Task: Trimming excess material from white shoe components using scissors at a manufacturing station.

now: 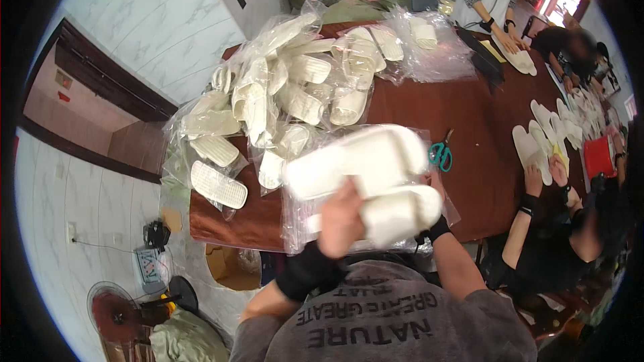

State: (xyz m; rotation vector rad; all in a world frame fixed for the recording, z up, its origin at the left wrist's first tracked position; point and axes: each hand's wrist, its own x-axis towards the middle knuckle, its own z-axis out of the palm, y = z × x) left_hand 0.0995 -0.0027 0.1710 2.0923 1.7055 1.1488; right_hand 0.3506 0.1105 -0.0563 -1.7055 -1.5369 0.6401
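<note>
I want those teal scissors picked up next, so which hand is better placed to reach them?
Probably the right hand: it sits under the white slippers on the side nearest the scissors. The left hand grips the pair further away.

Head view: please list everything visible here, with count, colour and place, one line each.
Slippers: two, white, held up in front of the person.
Bagged slippers: large pile, white in clear plastic, table's left and far end.
Loose slippers: several, white, right side by co-workers.
Scissors: one, teal handles, mid-table.
Table: one, dark red-brown.
Fan: one, red, floor lower left.
Cardboard box: one, brown, under the table's near edge.
Co-workers: at least three, seated right and far end.
Left hand: grips the slippers, black wrist band.
Right hand: mostly hidden behind the slippers.
</note>
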